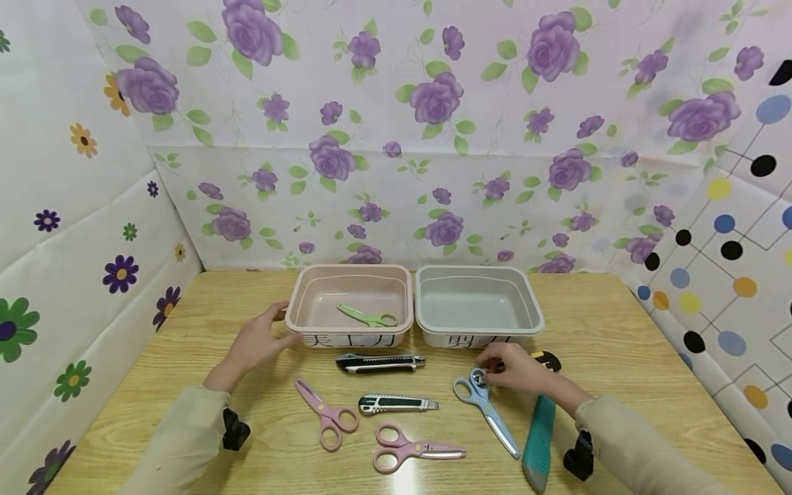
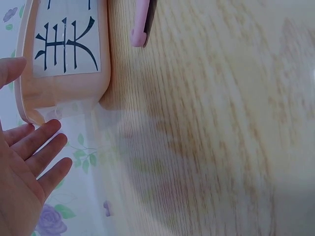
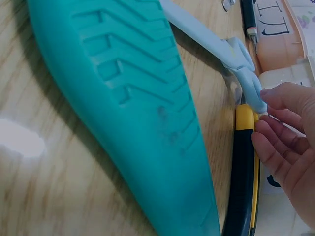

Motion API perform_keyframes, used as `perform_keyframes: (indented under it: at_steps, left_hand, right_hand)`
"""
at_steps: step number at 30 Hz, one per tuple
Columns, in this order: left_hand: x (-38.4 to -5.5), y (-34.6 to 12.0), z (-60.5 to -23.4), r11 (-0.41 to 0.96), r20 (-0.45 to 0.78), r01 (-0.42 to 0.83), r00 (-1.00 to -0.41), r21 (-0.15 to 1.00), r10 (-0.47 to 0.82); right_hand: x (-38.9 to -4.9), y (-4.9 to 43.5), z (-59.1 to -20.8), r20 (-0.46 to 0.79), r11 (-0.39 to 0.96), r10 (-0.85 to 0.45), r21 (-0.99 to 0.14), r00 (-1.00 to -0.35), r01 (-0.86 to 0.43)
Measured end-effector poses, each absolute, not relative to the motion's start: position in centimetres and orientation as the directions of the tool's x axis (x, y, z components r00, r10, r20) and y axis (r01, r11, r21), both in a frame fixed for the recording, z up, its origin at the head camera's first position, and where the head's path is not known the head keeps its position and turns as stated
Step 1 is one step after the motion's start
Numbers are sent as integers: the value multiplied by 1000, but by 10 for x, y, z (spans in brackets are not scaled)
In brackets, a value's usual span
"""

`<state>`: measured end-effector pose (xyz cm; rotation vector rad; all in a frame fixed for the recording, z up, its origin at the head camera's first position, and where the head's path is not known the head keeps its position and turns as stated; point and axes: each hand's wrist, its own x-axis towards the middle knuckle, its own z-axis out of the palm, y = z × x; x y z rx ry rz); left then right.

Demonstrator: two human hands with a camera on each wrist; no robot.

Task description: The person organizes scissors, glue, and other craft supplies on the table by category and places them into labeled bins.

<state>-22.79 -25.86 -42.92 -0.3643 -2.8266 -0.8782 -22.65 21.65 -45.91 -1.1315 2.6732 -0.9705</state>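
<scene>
At the blue scissors (image 1: 491, 416), my right hand (image 1: 520, 371) pinches one handle loop between thumb and fingers. The right wrist view shows the thumb (image 3: 278, 97) against that loop, close to a black-and-yellow utility knife (image 3: 238, 172). My left hand (image 1: 256, 344) is at the left end of the pink bin (image 1: 295, 302), fingers fairly straight, thumb toward its labelled front. In the left wrist view the fingertips (image 2: 49, 125) are by the bin's end; contact is unclear. Green scissors (image 1: 371, 318) lie in the pink bin. A teal-handled tool (image 1: 540, 440) lies below the right hand.
A grey bin (image 1: 533, 316) stands right of the pink one, both labelled in front. Two black-and-silver utility knives (image 1: 380, 363) lie before them, one below the other. Pink scissors (image 1: 328, 412) and another pink pair (image 1: 414, 450) lie nearer on the wooden table (image 1: 155, 412).
</scene>
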Motion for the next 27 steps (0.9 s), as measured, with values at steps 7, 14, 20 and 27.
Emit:
perform_keyframes:
  at_steps: [7, 14, 20, 27]
  left_hand:
    - [-228, -259, -429, 798, 218, 272, -959, 537, 180]
    - [-228, -259, -431, 801, 218, 271, -959, 533, 179]
    - [-229, -260, -432, 798, 218, 270, -960, 539, 177]
    - [-228, -260, -432, 795, 227, 278, -957, 539, 181]
  right_hand:
    - [-227, 214, -461, 201, 524, -663, -563, -721, -639]
    - [-228, 211, -463, 148, 566, -632, -582, -760, -584]
    - [-229, 210, -466, 163, 575, -617, -575, -770, -583]
    - [-228, 208, -464, 164, 581, -609, -573, -776, -578]
